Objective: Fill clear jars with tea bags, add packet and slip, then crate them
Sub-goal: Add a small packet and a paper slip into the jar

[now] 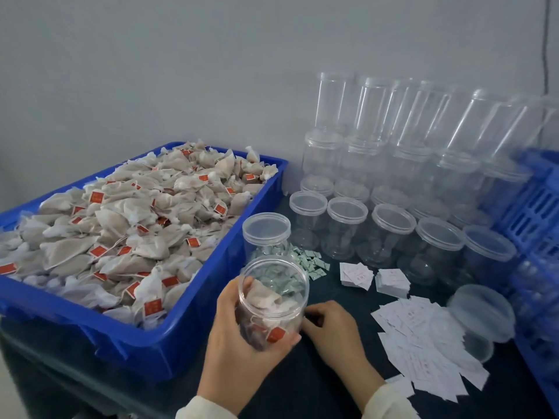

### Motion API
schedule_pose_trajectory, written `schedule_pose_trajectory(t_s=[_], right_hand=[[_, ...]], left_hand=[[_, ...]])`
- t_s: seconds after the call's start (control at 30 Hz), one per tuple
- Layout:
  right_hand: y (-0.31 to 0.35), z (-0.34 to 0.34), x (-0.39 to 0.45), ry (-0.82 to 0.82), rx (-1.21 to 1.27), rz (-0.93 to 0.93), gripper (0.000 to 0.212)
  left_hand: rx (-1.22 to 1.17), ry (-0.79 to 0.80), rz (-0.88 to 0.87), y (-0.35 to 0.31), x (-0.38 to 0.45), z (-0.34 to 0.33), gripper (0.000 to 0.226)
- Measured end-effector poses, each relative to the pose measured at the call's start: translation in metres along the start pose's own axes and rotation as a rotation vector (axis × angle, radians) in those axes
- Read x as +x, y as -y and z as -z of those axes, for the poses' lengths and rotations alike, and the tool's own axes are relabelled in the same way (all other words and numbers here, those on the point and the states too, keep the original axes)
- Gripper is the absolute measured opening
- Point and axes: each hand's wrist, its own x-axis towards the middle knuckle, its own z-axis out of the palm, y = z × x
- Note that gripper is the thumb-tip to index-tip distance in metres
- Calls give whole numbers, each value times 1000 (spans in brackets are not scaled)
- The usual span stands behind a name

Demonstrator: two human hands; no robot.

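Jar sits lower middle of frame, gripped tilted in the left hand, partly filled with tea bags, right hand loosely curled holding nothing, so probably more bags from the blue tub next.

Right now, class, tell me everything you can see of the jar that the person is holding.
The jar is a clear, plastic-looking cylinder with a wide open mouth and no lid. It is tilted, mouth up and away from the camera, above the dark table beside the blue bin. It is partly filled with tea bags bearing red tags. The left hand grips it from below; the right hand rests beside it.
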Motion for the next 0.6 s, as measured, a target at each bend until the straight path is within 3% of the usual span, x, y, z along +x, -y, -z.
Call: schedule_pose_trajectory(t_s=[0.17,0.23,0.33,0.37,0.43,0.5,0.6], right_hand=[[9,5,1,83,-100,6,8],[9,7,0,118,-88,-9,26],[11,9,0,167,-153,46,7],[9,6,0,187,-175,61,20],[9,5,1,173,-120,68,23],[8,6,1,138,-26,59,7],[2,18,1,52,179,2,17]], left_hand=[[11,15,-21,8,2,-11,99],[-7,16,-16,8,2,-15,100],[-27,12,-2,8,1,-18,99],[-28,11,1,7,1,-19,98],[-26,8,-1,6,1,-21,96],[-26,7,-9,7,1,-21,96],[-3,16,-17,11,1,-20,99]])
